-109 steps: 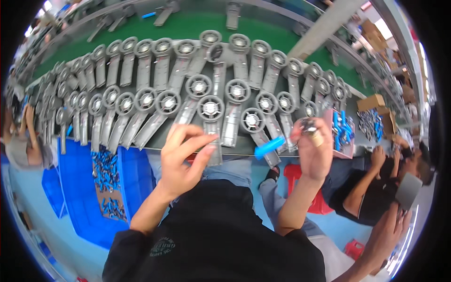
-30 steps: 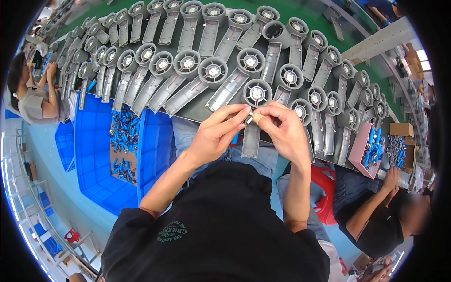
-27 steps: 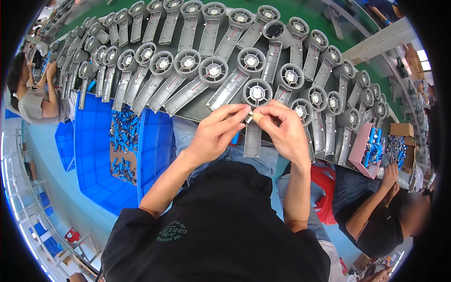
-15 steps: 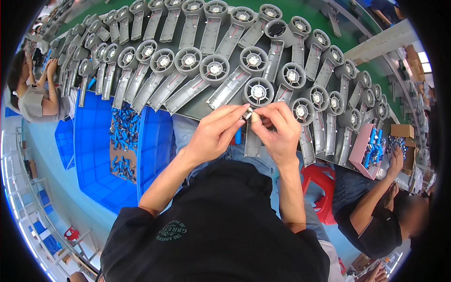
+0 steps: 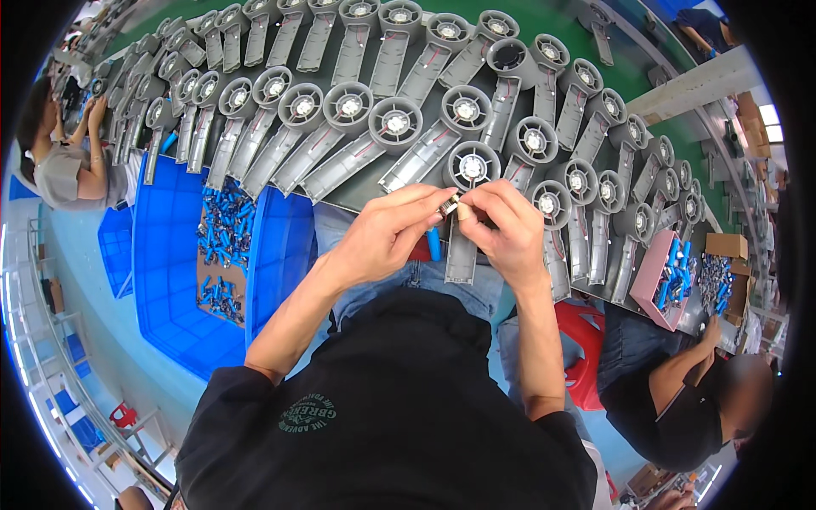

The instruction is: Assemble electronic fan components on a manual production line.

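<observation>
My left hand [image 5: 387, 228] is closed in a pinch on a small dark circuit board [image 5: 449, 205] with pale parts. Below those fingers hangs a blue cylindrical battery [image 5: 434, 245]; whether it is joined to the board is hidden. Right beside the board, my right hand [image 5: 510, 228] is closed too, its thumb and fingertips pinched on something too small to make out. Just beyond both hands lies a grey handheld fan housing [image 5: 473, 165], its round spoked head showing and its open handle [image 5: 461, 259] pointing toward me.
Rows of similar grey fan housings [image 5: 395, 123] cover the table. Left of me stands a blue bin [image 5: 174, 314] beside a heap of blue batteries [image 5: 225, 229]. To the right are a pink box [image 5: 648, 276] of batteries, a red stool [image 5: 585, 357] and a seated co-worker [image 5: 671, 416].
My hands stay together at the board with only slight finger shifts. The view has moved a little. At the right, the co-worker's arm has drawn back from the batteries.
</observation>
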A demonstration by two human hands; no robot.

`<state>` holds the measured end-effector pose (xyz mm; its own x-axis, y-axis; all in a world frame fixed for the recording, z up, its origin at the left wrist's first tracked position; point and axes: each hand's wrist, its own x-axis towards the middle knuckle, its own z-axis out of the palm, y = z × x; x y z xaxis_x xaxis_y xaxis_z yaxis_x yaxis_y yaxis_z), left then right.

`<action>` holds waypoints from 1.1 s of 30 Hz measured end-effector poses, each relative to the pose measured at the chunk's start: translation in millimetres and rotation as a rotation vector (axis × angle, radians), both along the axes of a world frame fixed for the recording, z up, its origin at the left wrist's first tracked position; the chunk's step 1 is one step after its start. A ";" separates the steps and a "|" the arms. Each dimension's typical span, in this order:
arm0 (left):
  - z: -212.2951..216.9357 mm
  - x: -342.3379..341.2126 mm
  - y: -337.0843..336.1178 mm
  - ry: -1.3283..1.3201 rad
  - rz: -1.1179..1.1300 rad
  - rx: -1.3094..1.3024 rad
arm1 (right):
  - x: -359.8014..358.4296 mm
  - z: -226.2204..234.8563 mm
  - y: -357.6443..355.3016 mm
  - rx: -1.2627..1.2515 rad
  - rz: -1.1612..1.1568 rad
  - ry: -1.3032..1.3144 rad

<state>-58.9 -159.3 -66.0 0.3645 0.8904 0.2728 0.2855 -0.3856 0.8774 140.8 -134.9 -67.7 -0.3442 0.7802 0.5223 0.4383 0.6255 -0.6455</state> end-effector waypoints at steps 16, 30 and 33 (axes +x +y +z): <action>2.6 4.5 -3.2 -0.045 0.030 -0.099 | -1.3 -0.4 2.5 0.125 0.001 -0.047; 6.4 2.7 0.9 -0.034 0.058 -0.059 | -11.8 19.1 -18.2 -0.059 -0.174 -0.071; 5.0 5.4 -8.7 -0.066 0.162 -0.068 | -3.8 43.6 -53.7 -0.330 -0.426 -0.214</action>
